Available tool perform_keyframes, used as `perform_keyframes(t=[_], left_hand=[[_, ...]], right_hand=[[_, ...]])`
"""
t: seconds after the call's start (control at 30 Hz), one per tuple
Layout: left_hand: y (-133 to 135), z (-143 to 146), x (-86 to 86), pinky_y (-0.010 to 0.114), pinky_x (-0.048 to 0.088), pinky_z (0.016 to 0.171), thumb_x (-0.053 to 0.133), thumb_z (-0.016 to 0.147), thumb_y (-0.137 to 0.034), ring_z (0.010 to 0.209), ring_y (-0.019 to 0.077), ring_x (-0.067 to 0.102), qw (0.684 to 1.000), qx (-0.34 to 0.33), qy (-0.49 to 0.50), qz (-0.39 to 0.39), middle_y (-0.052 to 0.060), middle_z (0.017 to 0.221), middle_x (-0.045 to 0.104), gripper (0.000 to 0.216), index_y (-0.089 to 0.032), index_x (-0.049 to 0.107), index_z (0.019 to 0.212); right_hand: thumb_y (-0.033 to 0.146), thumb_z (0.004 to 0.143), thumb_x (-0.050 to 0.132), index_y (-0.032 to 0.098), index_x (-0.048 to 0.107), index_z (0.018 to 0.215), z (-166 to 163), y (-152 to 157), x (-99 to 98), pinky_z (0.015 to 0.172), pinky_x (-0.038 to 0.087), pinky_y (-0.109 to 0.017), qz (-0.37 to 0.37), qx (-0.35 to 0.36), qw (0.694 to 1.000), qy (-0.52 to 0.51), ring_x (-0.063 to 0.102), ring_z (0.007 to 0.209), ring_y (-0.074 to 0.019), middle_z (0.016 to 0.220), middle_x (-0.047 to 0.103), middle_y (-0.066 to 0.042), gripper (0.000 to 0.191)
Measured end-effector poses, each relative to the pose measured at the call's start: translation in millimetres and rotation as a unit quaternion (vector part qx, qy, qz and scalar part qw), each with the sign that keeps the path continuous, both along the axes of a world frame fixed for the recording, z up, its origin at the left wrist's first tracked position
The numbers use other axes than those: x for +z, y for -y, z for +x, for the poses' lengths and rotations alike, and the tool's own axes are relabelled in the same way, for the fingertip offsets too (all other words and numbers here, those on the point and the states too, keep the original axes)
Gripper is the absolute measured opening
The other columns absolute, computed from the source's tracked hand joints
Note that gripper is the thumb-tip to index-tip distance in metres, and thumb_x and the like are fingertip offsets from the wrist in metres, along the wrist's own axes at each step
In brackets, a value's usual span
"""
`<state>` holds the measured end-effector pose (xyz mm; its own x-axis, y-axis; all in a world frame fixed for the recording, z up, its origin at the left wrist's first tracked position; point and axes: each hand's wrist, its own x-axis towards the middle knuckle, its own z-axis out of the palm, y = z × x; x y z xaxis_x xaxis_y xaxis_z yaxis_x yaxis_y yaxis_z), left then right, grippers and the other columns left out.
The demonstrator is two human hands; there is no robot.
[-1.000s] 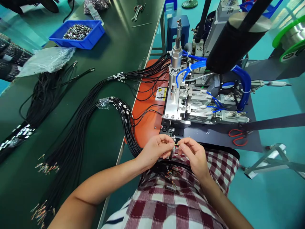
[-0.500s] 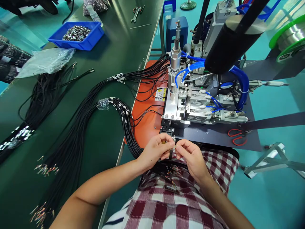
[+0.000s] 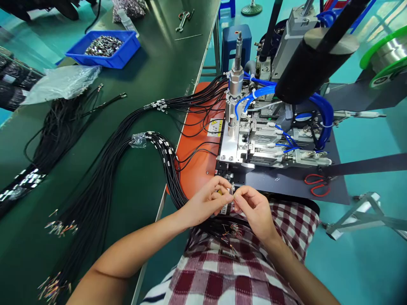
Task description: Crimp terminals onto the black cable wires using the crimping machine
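My left hand [image 3: 213,198] is pinched closed just in front of the machine's near edge. Its fingertips almost meet those of my right hand [image 3: 252,207], also closed in a pinch. Whatever lies between the fingertips is too small and covered to make out. Below the hands, black cables [image 3: 211,226] rest on my lap, their stripped ends fanning into thin coloured wires [image 3: 233,231]. A bench machine [image 3: 230,140] with metal slides and blue air tubes stands right beyond my fingers. Several black cables run into its left side over an orange plate [image 3: 197,165].
On the green table [image 3: 146,245] lie bundles of black cables [image 3: 98,182], a blue bin [image 3: 124,51] of small metal parts, a plastic bag [image 3: 63,80] and a wrench [image 3: 182,22]. Red-handled scissors [image 3: 318,185] lie on the machine's dark base. A green-rimmed wire spool [image 3: 388,57] hangs at right.
My left hand's fingers have shifted slightly and opened a little gap above the thumb. The right hand keeps its pinch in nearly the same place. The view has moved very slightly.
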<state>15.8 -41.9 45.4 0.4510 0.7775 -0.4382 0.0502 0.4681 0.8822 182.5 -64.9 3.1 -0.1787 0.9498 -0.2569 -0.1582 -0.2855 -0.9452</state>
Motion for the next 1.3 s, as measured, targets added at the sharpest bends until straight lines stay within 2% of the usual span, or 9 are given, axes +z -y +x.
perform_keyframes(t=[0.1,0.17,0.27,0.33,0.47,0.67,0.9,1.03,1.3], left_hand=[[5.7,-5.1,-0.2,0.020,0.038,0.053,0.058,0.086,-0.036,0.059,0.0083,0.046,0.998,-0.015,-0.037,0.041,-0.001,0.074,0.052,0.020,-0.017,0.056,0.093],[7.6,-9.0,-4.1,0.023,0.042,0.063,0.053,0.089,-0.031,0.069,0.0125,0.052,0.986,-0.002,-0.099,0.136,0.002,0.077,0.056,0.017,-0.016,0.060,0.086],[2.2,-14.0,-12.8,0.029,0.044,0.074,0.048,0.091,-0.025,0.082,0.0177,0.055,0.913,-0.003,-0.235,0.334,0.007,0.089,0.059,0.020,-0.018,0.066,0.096],[-6.4,-15.7,-18.2,0.030,0.044,0.076,0.046,0.092,-0.024,0.084,0.0188,0.055,0.860,-0.038,-0.297,0.413,0.008,0.093,0.057,0.023,-0.018,0.065,0.103],[-24.1,-16.4,-25.2,0.028,0.047,0.077,0.039,0.095,-0.024,0.087,0.0170,0.056,0.856,-0.092,-0.289,0.418,0.008,0.096,0.056,0.027,-0.019,0.061,0.109],[-37.2,-20.5,-37.4,0.026,0.047,0.077,0.040,0.094,-0.020,0.086,0.0164,0.056,0.849,-0.099,-0.275,0.440,0.007,0.093,0.055,0.021,-0.017,0.059,0.103],[-46.1,-25.6,-44.5,0.023,0.048,0.062,0.040,0.093,-0.016,0.075,0.0143,0.055,0.789,-0.128,-0.311,0.514,0.005,0.086,0.051,0.025,-0.016,0.061,0.108],[-45.9,-28.1,-44.2,0.023,0.049,0.062,0.041,0.093,-0.019,0.073,0.0141,0.055,0.763,-0.151,-0.326,0.537,0.004,0.083,0.051,0.027,-0.016,0.061,0.110],[-45.6,-30.4,-46.4,0.023,0.049,0.062,0.039,0.094,-0.020,0.075,0.0149,0.056,0.766,-0.156,-0.323,0.533,0.005,0.085,0.051,0.028,-0.014,0.061,0.111]], right_hand=[[0.032,0.085,0.061,0.020,0.057,0.073,-1.0,-2.0,5.0,0.057,0.040,-0.025,0.010,-0.013,1.000,0.010,0.048,0.057,-0.0116,0.063,0.053,0.003,0.018],[0.032,0.085,0.061,0.020,0.057,0.073,-2.4,-3.4,3.1,0.057,0.040,-0.025,0.004,-0.018,1.000,0.004,0.048,0.057,-0.0116,0.063,0.053,0.003,0.018],[0.031,0.084,0.062,0.019,0.058,0.074,-5.5,-7.4,-5.2,0.056,0.039,-0.024,-0.015,-0.033,0.999,-0.023,0.047,0.056,-0.0112,0.062,0.052,0.003,0.016],[0.031,0.084,0.063,0.019,0.059,0.074,-7.1,-11.7,-11.2,0.056,0.039,-0.024,-0.025,-0.056,0.998,-0.031,0.047,0.056,-0.0106,0.061,0.052,0.004,0.016],[0.032,0.082,0.064,0.019,0.060,0.072,-7.3,-22.3,-18.5,0.056,0.039,-0.024,-0.033,-0.082,0.996,-0.024,0.048,0.055,-0.0105,0.061,0.053,0.004,0.017],[0.033,0.079,0.066,0.018,0.060,0.071,-5.5,-37.7,-25.8,0.057,0.040,-0.025,-0.031,-0.093,0.995,0.007,0.049,0.055,-0.0106,0.065,0.056,0.002,0.018],[0.031,0.079,0.067,0.018,0.061,0.073,-4.7,-44.3,-32.1,0.056,0.039,-0.024,-0.053,-0.092,0.994,0.021,0.049,0.054,-0.0097,0.065,0.057,0.003,0.016],[0.032,0.078,0.067,0.018,0.060,0.073,-5.9,-44.5,-31.1,0.054,0.039,-0.024,-0.068,-0.085,0.993,0.037,0.048,0.053,-0.0099,0.062,0.055,0.003,0.016],[0.033,0.078,0.067,0.018,0.059,0.071,-7.4,-44.2,-29.1,0.053,0.039,-0.024,-0.073,-0.082,0.993,0.052,0.047,0.052,-0.0098,0.061,0.053,0.003,0.018]])
